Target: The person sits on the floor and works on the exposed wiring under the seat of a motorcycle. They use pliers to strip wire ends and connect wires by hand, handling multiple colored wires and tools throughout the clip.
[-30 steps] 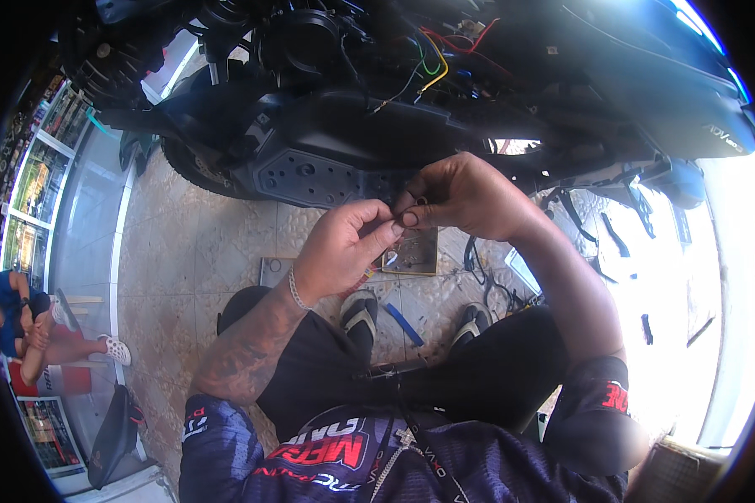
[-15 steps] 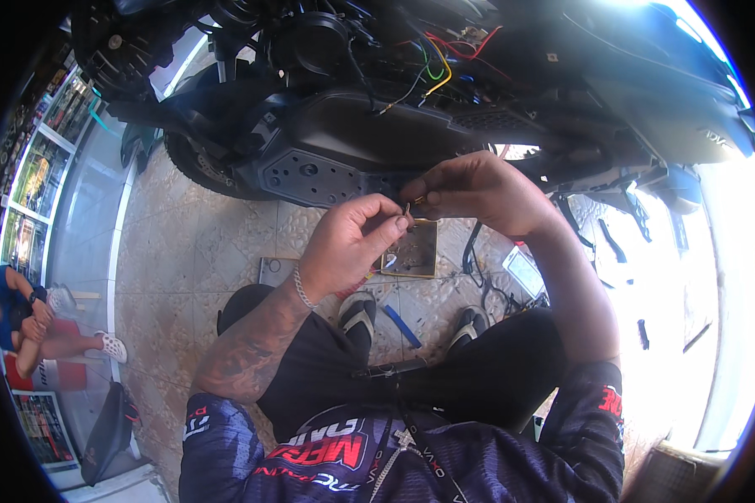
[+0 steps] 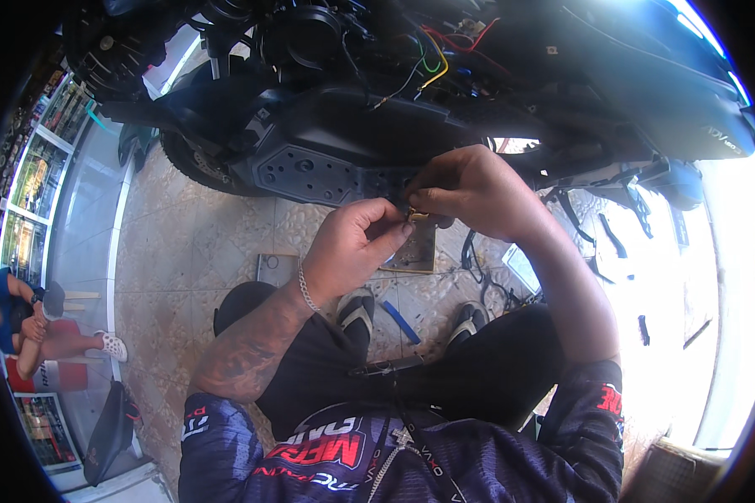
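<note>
My left hand (image 3: 348, 247) and my right hand (image 3: 478, 189) meet in a pinch around a small brass-coloured piece (image 3: 418, 215), too tiny to identify; my fingertips partly cover it. Behind and above them stands a black scooter (image 3: 327, 126) with panels off and loose red, green and yellow wires (image 3: 436, 71) hanging from it. Beneath my hands a shallow box (image 3: 411, 269) with small bits inside lies on the floor, partly hidden by them.
Near my sandalled feet lie a blue strip (image 3: 401, 322), a metal tray (image 3: 273, 268), black cables (image 3: 478, 268) and a white rectangular object (image 3: 520, 268). Another person (image 3: 29, 327) sits at the far left beside glass display windows (image 3: 38, 172). Black parts (image 3: 612, 235) lie on the right.
My right hand has shifted a little, its fingers now curled over the small brass-coloured piece, which shows more plainly. My left hand stays at it, shifted slightly.
</note>
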`<state>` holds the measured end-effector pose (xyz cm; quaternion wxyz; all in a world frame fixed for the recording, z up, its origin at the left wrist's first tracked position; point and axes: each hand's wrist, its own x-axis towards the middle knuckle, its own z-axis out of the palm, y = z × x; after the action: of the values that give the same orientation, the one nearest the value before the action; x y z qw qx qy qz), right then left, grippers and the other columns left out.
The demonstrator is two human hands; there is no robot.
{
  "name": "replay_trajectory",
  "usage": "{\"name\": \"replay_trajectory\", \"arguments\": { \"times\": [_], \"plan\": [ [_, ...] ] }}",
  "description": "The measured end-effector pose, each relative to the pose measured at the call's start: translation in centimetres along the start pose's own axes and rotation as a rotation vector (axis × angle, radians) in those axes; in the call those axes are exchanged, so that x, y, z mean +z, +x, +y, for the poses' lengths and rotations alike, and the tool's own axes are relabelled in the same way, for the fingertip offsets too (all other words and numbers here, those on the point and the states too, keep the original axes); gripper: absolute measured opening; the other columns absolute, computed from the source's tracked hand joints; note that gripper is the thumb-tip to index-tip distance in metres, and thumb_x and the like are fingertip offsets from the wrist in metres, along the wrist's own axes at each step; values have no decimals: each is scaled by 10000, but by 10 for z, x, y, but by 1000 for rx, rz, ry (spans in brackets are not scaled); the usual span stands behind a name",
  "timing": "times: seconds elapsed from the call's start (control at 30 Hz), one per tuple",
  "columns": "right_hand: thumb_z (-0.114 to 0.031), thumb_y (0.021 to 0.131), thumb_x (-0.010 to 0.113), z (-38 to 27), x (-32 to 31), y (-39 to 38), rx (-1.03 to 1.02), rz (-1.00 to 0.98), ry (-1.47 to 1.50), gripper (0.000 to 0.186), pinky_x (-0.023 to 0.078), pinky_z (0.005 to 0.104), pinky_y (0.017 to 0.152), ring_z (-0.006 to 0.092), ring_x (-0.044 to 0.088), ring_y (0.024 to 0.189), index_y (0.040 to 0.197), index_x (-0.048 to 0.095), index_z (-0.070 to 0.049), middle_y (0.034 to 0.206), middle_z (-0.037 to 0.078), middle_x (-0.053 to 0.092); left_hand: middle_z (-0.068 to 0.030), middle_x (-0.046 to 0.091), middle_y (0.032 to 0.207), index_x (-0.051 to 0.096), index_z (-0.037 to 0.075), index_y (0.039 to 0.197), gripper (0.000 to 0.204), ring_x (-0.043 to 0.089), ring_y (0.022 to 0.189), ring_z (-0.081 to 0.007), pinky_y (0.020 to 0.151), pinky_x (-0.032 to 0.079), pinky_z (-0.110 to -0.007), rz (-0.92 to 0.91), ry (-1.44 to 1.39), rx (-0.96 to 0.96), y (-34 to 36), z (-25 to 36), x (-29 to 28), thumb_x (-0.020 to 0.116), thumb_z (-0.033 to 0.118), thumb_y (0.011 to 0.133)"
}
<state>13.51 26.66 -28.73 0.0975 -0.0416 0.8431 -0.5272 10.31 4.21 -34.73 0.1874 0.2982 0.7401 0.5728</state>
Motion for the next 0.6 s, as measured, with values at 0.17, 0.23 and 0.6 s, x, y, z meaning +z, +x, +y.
{"name": "replay_trajectory", "arguments": {
  "times": [0.17, 0.23, 0.6],
  "plan": [
    [-89, 936, 717, 0, 5, 1, -21, -20, -81, 213, 580, 302, 793, 150, 719, 855, 1088, 750, 55, 943, 122, 772, -40, 733, 932, 701, -14, 1038, 124, 682, 883, -77, 799, 543, -257, -4, 181, 39, 0, 1, -2, 705, 100, 988],
    [-82, 941, 717, 2, 7, 3, -35, -28, -52, 220, 580, 305, 828, 150, 717, 896, 1109, 734, 59, 985, 124, 769, -57, 727, 905, 702, -8, 1014, 125, 682, 847, -100, 765, 539, -274, 31, 165, 55, 0, 1, 0, 714, 109, 971],
    [-190, 903, 778, 22, 31, 14, -52, 27, 178, 307, 565, 325, 838, 186, 737, 881, 1131, 733, 11, 970, 143, 775, -115, 723, 859, 703, -7, 969, 116, 689, 753, -152, 688, 538, -313, 228, 214, 145, -1, -11, -1, 704, 106, 942]
  ]
}}
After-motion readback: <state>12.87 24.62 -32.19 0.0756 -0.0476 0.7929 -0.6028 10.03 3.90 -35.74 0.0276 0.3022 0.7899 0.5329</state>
